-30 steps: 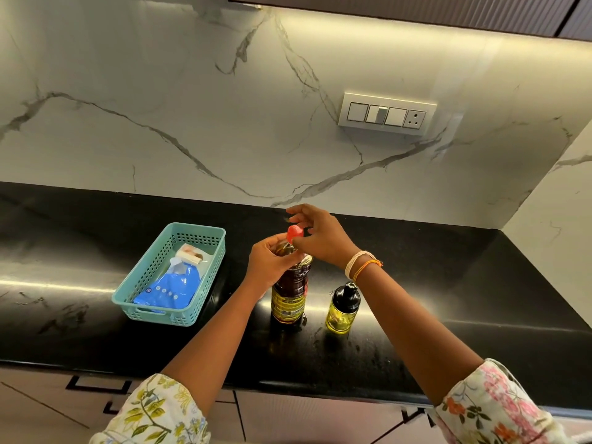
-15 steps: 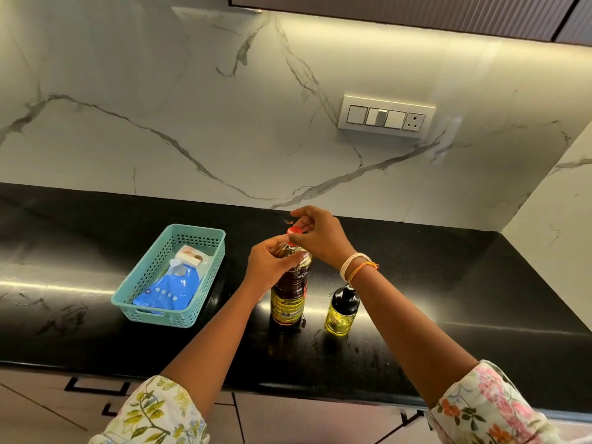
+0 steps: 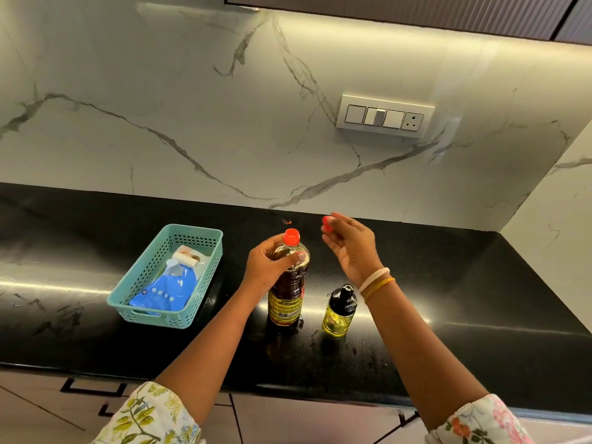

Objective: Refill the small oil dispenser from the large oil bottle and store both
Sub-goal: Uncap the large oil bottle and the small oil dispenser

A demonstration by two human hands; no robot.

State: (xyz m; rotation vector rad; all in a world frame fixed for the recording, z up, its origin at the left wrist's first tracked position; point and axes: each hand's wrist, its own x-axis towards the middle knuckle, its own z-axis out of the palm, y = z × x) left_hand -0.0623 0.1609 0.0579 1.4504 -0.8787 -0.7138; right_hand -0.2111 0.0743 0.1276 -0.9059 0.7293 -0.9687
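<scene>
Head view: left hand (image 3: 267, 267) grips the upright big bottle's (image 3: 286, 293) shoulder, while right hand (image 3: 350, 248), lifted apart, pinches a red cap (image 3: 326, 224).

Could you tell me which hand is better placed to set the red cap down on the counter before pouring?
The right hand: it already pinches the red cap above bare counter. The left hand grips the large oil bottle by its shoulder and probably should keep steadying it.
</scene>
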